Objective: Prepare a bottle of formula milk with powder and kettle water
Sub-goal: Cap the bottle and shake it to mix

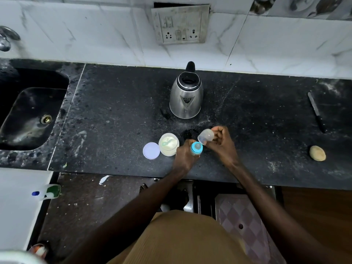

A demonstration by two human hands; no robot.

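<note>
left hand [183, 156] tight round blue-ringed bottle [196, 148], right hand [223, 146] tight round clear domed cap [205, 136]

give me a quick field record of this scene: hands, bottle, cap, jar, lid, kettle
left hand: grips bottle, upright
right hand: holds cap, tilted, off the bottle
bottle: blue ring and teat on
jar: open, powder and scoop inside
lid: flat on counter, left of jar
kettle: behind the hands, untouched
</note>
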